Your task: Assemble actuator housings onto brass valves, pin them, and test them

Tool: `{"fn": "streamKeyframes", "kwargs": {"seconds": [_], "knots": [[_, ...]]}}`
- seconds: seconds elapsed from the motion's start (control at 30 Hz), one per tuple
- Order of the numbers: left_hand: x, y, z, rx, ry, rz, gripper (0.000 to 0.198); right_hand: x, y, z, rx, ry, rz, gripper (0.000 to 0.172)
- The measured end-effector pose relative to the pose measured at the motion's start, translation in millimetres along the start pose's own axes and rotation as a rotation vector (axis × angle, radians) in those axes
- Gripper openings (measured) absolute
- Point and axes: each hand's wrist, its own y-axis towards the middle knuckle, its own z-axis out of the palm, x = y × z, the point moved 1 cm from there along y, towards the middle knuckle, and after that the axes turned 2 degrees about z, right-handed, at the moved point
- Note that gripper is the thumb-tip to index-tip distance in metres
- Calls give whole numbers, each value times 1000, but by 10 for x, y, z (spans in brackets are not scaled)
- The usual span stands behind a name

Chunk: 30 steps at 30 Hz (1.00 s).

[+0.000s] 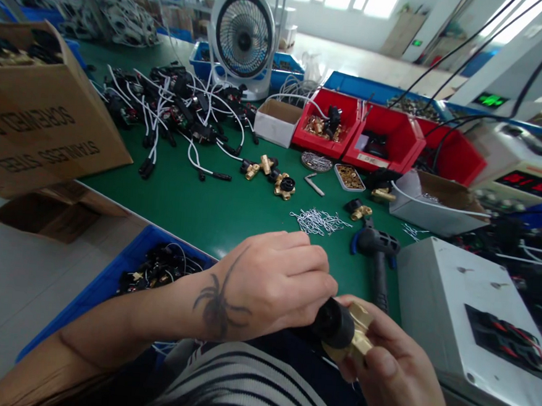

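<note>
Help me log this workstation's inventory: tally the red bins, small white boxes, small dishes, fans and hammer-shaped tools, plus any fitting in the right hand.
Red bins: 3
Small white boxes: 2
Small dishes: 2
Fan: 1
Hammer-shaped tool: 1
Fitting in the right hand: 1
Total: 10

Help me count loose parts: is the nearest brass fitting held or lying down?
Held: the right hand grips the brass fitting between thumb and fingers, with the left hand beside it.
</note>
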Motion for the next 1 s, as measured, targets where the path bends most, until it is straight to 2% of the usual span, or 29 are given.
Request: {"fn": "streamKeyframes", "kwargs": {"seconds": [0.07,0.13,0.2,0.27,0.37,0.47,0.53,0.63,0.7,0.87,0.93,1.0], "knots": [[36,1,11,-21,9,-92,20,-5,7,-11,20,11,-12,41],[79,-16,31,-1,108,-255,26,-8,20,-25,19,40,-51,43],[114,-55,85,101,259,-434,36,-18,37,-40,-13,65,-75,41],[127,-107,192,257,388,-579,49,-38,57,-50,-44,90,-72,35],[103,-161,431,452,422,-678,64,-75,90,-50,-32,169,-98,31],[78,-169,640,487,343,-720,69,-89,106,-40,-19,228,-123,33],[98,-172,703,423,278,-749,61,-67,96,-28,-29,234,-113,33],[199,-214,687,280,101,-812,48,-5,60,1,-66,235,-67,33],[290,-266,645,166,-183,-888,46,22,43,20,-83,256,-27,34],[392,-358,570,-201,-1279,-987,49,15,54,29,-61,266,-96,33],[365,-354,538,-310,-1481,-993,47,18,53,36,-65,268,-101,33],[319,-329,494,-379,-1553,-985,45,30,40,50,-89,289,-57,34]]}}
